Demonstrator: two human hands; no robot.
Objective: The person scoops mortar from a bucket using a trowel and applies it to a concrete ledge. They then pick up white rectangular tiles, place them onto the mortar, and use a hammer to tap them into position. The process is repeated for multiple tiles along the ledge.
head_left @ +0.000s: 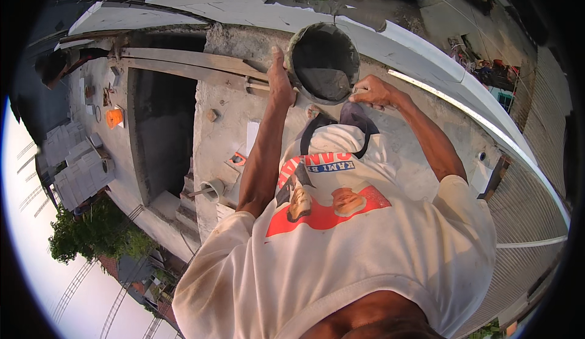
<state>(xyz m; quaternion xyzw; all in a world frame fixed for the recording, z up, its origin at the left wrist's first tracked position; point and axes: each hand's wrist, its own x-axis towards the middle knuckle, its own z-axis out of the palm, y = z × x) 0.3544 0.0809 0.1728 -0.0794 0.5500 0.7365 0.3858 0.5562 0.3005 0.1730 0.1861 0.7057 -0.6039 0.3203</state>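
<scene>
A round, dark bucket (297,46) with a grey-crusted rim is in front of me, its mouth toward me. Inside lies grey, wet-looking mortar (326,82), with dark shadow above it. My left hand (281,82) is against the bucket's left side, thumb pointing up along it and the other fingers mostly hidden. At the lower right of the rim, my right hand (376,92) grips the edge with bent fingers. Both forearms reach forward past my light printed shirt.
Long wooden planks (183,64) span a dark floor opening (161,132) to my left. A white parapet (420,52) curves along the far and right sides. A pale pail (212,190), an orange-edged tool (237,159) and stacked pale blocks (79,168) stand left.
</scene>
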